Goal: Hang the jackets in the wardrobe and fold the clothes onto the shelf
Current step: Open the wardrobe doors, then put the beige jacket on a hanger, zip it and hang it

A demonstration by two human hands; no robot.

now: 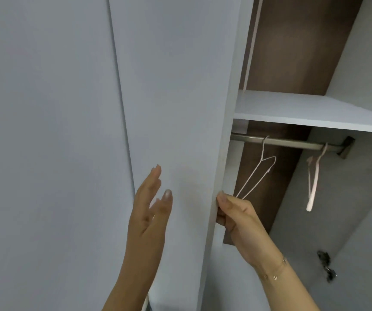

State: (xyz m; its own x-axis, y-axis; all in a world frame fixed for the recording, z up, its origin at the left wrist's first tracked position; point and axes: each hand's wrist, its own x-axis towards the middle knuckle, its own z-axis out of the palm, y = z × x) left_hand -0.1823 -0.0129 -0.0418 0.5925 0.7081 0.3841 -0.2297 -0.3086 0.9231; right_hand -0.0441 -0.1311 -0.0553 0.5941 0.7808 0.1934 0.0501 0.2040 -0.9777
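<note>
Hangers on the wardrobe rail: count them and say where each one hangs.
2. A thin wire hanger hangs near the rail's left end, a thicker hanger near its right bracket. The door may hide more.

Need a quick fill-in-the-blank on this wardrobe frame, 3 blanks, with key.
1. The right hand grips the edge of the wardrobe ____.
2. The number of hangers on the rail is ____.
3. The left hand has its fingers ____, holding nothing.

Missing words: door; two; straight
</note>
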